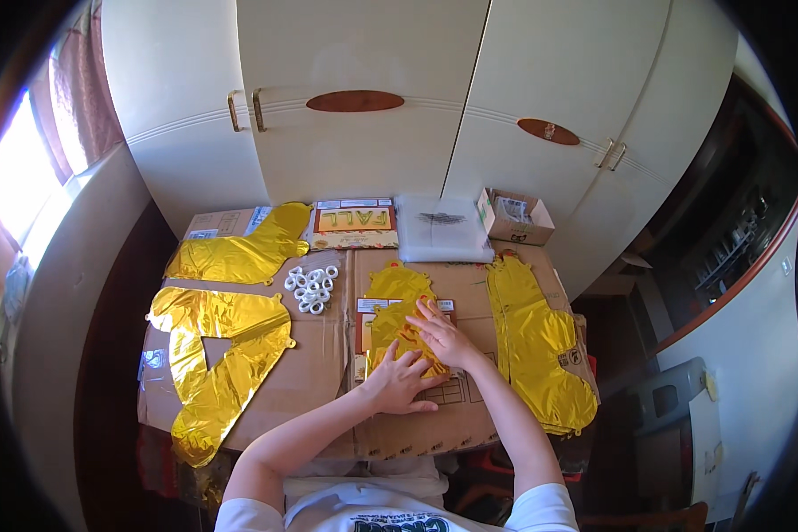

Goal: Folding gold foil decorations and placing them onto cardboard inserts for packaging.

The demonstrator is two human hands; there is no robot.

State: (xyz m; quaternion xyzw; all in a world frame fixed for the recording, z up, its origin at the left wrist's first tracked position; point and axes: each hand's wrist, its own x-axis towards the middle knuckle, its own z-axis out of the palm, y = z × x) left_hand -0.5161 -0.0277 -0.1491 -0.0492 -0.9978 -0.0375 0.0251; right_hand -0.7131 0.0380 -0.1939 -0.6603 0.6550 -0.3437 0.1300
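Note:
A flat gold foil balloon (397, 288) lies over a printed card (362, 337) in the middle of the cardboard. My left hand (401, 383) rests on the balloon's near end, its fingers spread. Pressed on the balloon just beyond and to the right is my right hand (445, 337), with its fingers stretched out flat. Neither hand grips anything, and together they cover much of the balloon's lower part. To the right lies a stack of gold foil balloons (536, 346). An A-shaped gold foil balloon (239, 324) is spread on the left, with another gold foil balloon (239, 255) beyond it.
Several small white rings, like ribbon rolls (310, 288), sit left of centre. Along the back are printed cards (356, 223), a stack of clear plastic bags (443, 232) and a small open box (516, 217). White cabinets (355, 151) stand behind the cardboard-covered table (319, 399).

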